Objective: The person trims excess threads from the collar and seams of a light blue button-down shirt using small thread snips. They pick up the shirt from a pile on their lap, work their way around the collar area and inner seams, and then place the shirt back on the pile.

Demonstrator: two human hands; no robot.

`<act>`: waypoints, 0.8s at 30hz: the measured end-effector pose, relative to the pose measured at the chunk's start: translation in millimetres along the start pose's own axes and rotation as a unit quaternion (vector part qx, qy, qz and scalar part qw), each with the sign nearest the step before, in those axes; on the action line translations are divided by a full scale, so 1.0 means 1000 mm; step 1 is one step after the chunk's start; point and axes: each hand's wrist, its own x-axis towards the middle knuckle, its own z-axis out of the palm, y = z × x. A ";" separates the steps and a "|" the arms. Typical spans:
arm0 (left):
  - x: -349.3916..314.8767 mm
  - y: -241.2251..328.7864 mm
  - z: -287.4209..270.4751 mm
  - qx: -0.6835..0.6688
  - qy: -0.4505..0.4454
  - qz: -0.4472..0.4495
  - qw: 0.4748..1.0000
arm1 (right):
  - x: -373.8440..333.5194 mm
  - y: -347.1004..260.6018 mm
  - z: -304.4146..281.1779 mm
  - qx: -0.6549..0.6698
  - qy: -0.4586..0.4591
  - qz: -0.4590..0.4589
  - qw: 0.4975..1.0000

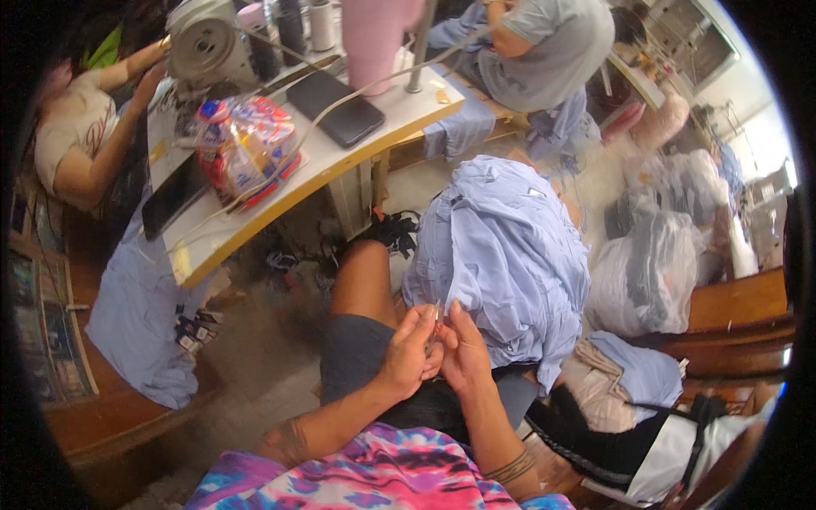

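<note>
A large heap of light blue cloth (pixel 510 238) rests over my lap. Close together at its near edge are my two hands. My right hand (pixel 466 353) is closed around a small pointed tool (pixel 439 316) with a metal tip and a red part, possibly thread snips; its lower part is hidden by the fingers. My left hand (pixel 406 357) is closed in a pinch beside the tool's tip, touching or nearly touching the cloth. Whatever the left fingertips hold is too small to make out.
A white table (pixel 331 161) with a yellow edge carries a sewing machine (pixel 206 42), a black phone (pixel 336 109), a plastic bag (pixel 245 149) and a pink tumbler (pixel 374 42). Two people sit beyond. Blue garments (pixel 153 314) hang left; plastic-wrapped bundles (pixel 650 272) stand right.
</note>
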 end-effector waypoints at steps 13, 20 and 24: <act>0.025 -0.012 -0.042 0.232 0.046 0.124 0.964 | 0.006 0.010 0.023 -0.110 0.049 -0.045 0.992; 0.018 -0.016 -0.039 0.337 0.097 0.207 0.913 | 0.007 0.021 0.010 -0.130 0.057 -0.031 0.989; 0.014 -0.009 -0.035 0.337 0.107 0.200 0.914 | 0.003 0.023 0.012 -0.148 0.048 -0.047 0.987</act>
